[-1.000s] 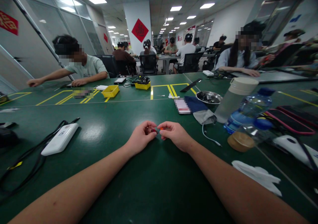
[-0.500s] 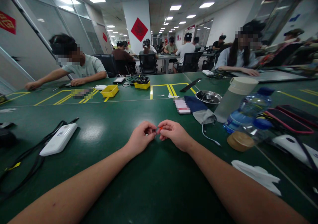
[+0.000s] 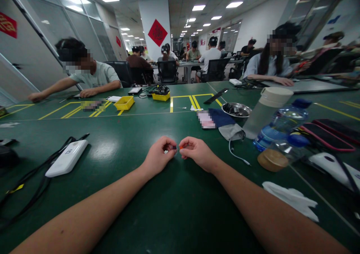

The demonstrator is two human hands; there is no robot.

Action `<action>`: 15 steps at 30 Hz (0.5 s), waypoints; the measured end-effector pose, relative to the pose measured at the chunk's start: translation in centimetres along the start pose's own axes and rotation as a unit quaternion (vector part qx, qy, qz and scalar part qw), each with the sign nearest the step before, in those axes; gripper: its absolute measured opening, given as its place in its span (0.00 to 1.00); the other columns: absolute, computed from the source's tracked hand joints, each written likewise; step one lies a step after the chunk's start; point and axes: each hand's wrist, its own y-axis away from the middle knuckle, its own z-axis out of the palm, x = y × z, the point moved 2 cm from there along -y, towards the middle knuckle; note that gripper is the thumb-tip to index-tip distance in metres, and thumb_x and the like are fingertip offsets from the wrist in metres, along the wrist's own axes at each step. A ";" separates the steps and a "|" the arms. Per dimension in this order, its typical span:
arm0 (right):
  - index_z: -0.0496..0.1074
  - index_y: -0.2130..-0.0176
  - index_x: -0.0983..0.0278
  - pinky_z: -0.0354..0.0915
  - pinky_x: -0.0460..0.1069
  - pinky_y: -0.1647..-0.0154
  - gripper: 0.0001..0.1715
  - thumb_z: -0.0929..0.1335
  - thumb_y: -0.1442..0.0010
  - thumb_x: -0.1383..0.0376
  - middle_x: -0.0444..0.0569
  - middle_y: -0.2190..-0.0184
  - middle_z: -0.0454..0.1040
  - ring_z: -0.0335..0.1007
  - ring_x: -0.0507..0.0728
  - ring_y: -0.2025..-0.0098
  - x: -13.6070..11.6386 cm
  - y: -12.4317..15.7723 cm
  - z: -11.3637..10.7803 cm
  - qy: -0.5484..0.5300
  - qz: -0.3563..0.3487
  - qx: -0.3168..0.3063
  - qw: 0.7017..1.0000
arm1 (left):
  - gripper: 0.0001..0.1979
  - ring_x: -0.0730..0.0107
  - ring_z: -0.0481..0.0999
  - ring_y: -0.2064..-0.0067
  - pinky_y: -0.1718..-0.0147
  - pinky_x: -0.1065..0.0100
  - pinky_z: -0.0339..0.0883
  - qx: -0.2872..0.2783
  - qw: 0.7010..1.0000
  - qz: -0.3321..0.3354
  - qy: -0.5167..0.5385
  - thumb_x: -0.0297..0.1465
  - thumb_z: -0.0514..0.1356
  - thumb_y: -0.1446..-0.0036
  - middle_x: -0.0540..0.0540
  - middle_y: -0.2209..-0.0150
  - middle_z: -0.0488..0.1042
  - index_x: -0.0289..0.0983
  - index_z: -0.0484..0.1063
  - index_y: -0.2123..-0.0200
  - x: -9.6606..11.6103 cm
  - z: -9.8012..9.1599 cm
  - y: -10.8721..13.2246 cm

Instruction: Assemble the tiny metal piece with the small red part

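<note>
Just above the green table (image 3: 168, 216), my left hand (image 3: 159, 154) pinches a small dark piece (image 3: 174, 147) between thumb and fingertips. It is too small for me to tell its kind. Facing it, my right hand (image 3: 199, 153) is closed on a small orange piece (image 3: 181, 147), mostly hidden by the fingers. The two hands' fingertips are very near each other, with a narrow gap between the two pieces.
A white power bank (image 3: 66, 158) with black cables lies left. On the right stand a pale tumbler (image 3: 266, 111), a blue-capped water bottle (image 3: 281, 124), a second bottle (image 3: 277, 156), a metal bowl (image 3: 235, 111) and white gloves (image 3: 291, 197). Yellow trays (image 3: 124, 103) are farther back.
My right hand's fingers have shifted slightly, and a small gap now shows between the dark piece and the orange one. My left hand has barely moved.
</note>
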 end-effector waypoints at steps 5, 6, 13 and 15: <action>0.71 0.63 0.65 0.68 0.47 0.69 0.12 0.73 0.49 0.68 0.41 0.75 0.73 0.71 0.51 0.74 0.0 0.0 0.1 0.007 0.004 0.006 1.000 | 0.07 0.71 0.69 0.66 0.65 0.68 0.65 0.001 1.000 0.029 -0.010 0.22 0.61 0.48 0.49 0.66 0.69 0.37 0.71 0.65 0.5 0.0 -0.1; 0.71 0.63 0.65 0.68 0.48 0.69 0.12 0.73 0.49 0.68 0.41 0.75 0.73 0.71 0.51 0.73 0.0 0.0 0.1 0.006 0.005 0.007 1.000 | 0.07 0.72 0.69 0.66 0.65 0.68 0.65 -0.001 0.999 0.034 -0.011 0.22 0.62 0.48 0.49 0.66 0.69 0.37 0.71 0.65 0.6 0.0 -0.1; 0.70 0.65 0.64 0.67 0.47 0.70 0.11 0.72 0.51 0.68 0.40 0.75 0.72 0.71 0.50 0.74 -0.1 -0.1 0.3 0.003 0.001 0.012 1.000 | 0.10 0.71 0.70 0.64 0.63 0.67 0.65 -0.010 0.998 0.063 -0.019 0.20 0.61 0.48 0.48 0.64 0.69 0.38 0.73 0.63 0.8 0.0 0.0; 0.70 0.65 0.64 0.67 0.47 0.70 0.11 0.73 0.51 0.68 0.40 0.75 0.72 0.71 0.50 0.74 0.0 -0.1 0.3 0.002 0.002 0.010 1.000 | 0.10 0.71 0.69 0.65 0.64 0.67 0.65 -0.010 0.998 0.064 -0.025 0.20 0.61 0.49 0.48 0.65 0.70 0.37 0.73 0.63 0.9 0.0 0.0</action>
